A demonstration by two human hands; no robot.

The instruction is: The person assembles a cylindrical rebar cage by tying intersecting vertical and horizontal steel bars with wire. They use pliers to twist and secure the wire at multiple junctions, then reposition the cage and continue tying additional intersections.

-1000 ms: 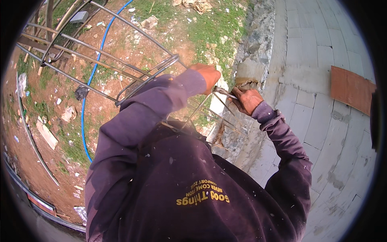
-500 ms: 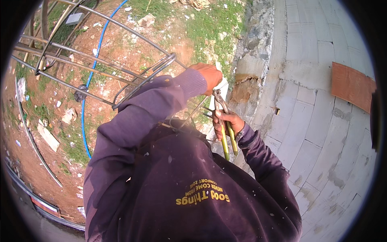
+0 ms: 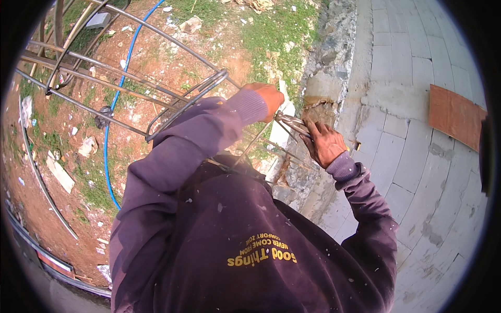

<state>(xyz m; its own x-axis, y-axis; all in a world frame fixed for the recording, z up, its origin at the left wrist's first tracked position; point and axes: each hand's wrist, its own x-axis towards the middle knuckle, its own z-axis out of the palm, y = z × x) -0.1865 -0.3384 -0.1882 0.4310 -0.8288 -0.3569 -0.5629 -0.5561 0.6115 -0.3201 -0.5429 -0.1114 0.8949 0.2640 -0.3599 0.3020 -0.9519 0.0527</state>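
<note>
The left hand [image 3: 269, 98] wears an orange glove and is closed around the near end of a steel rod cage [image 3: 130, 88]. The cage's long axis runs from the hands away to the upper left, out over the ground, its straight rods ringed by round hoops. The right hand [image 3: 324, 142] is bare, fingers curled tight around the handles of a metal tool [image 3: 292, 123] whose head points left towards the gloved hand. Thin wires [image 3: 255, 143] slant down from that spot towards the person's chest.

Below the cage lies red earth [image 3: 156, 57] with patches of grass [image 3: 271, 31], scattered stones and scraps. A blue hose [image 3: 110, 141] snakes across the ground under the cage. To the right a rough concrete edge [image 3: 323, 88] borders grey paving [image 3: 417, 104], on which a reddish flat board [image 3: 455, 116] lies well apart from the hands. The person's purple sleeves and sweatshirt [image 3: 235, 224] fill the lower middle and hide what sits beneath the hands.
</note>
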